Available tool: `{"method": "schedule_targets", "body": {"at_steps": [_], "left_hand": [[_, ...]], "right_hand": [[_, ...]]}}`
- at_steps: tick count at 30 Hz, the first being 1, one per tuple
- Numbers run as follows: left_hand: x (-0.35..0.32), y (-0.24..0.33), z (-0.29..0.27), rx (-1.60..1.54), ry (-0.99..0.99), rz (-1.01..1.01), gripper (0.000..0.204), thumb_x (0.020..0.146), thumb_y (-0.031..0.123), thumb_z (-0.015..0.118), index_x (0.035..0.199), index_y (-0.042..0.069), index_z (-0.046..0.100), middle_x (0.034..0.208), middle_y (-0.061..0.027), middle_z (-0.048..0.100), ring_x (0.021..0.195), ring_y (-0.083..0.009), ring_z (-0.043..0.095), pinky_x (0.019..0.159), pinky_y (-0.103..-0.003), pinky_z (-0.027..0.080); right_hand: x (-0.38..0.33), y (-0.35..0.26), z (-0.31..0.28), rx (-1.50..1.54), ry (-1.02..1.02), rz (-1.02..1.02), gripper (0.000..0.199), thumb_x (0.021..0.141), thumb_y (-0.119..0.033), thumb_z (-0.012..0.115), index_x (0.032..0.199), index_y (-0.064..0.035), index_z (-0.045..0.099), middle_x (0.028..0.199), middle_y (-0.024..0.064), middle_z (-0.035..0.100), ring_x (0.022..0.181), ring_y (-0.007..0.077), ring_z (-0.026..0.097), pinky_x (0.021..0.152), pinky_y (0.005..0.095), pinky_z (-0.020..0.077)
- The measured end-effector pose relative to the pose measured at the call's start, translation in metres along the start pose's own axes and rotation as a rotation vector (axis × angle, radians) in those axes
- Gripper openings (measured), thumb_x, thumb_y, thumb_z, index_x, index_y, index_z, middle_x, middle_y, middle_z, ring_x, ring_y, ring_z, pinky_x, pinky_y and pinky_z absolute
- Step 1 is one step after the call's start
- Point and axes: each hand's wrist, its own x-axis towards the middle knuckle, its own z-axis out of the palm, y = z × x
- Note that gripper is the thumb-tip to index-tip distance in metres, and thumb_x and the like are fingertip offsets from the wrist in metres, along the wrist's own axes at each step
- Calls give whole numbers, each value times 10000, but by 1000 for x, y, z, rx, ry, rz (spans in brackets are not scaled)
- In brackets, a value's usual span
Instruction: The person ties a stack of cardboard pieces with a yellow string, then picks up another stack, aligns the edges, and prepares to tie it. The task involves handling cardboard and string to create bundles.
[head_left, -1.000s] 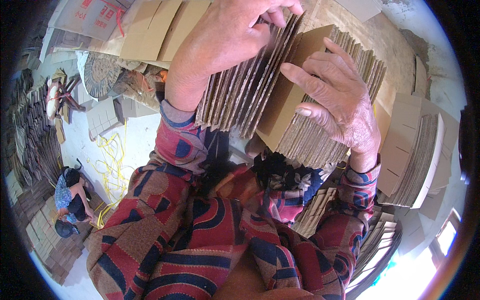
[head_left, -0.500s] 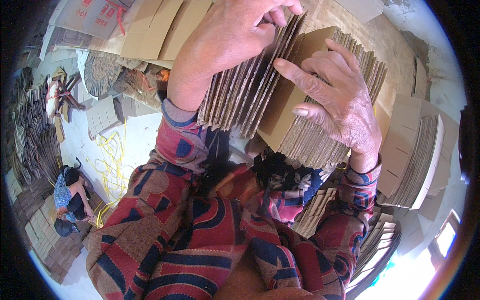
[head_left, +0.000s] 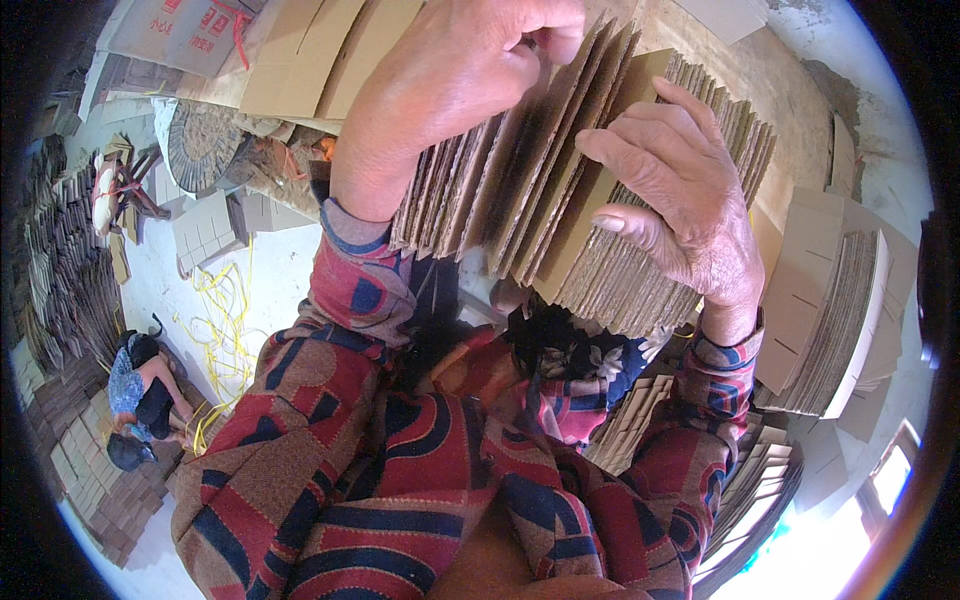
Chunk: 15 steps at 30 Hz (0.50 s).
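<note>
Right hand (head_left: 685,190) over cardboard sheets (head_left: 620,285), long edges slanting away rightward.

Upper centre: cardboard sheets (head_left: 635,290) tan-brown. Lower frame: shirt (head_left: 400,520) red, navy and brown, curved bands. Left: strapping (head_left: 230,372) yellow; co-worker's top (head_left: 125,385) mottled blue.
</note>
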Motion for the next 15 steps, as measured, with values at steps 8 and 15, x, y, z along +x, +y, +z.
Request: {"method": "schedule_targets", "body": {"at_steps": [8, 15], "left_hand": [[-1, -5, 8, -90, 22, 42, 116, 588, -123, 531, 663, -43, 568, 766, -133, 607, 733, -287, 591, 649, -345, 471], [2, -3, 4, -29, -61, 114, 180, 593, -123, 560, 747, -50, 621, 778, -128, 613, 708, -293, 573, 647, -349, 464]], "right_hand": [[1, 0, -3, 5, -13, 0, 537, 783, -464, 595, 1127, -53, 629, 986, 112, 614, 983, 302, 574, 1034, 509, 356], [2, -3, -1, 48, 73, -1, 503, 793, -458, 604, 1044, -25, 650, 1038, 127, 616, 983, 315, 577, 1000, 487, 394]]}}
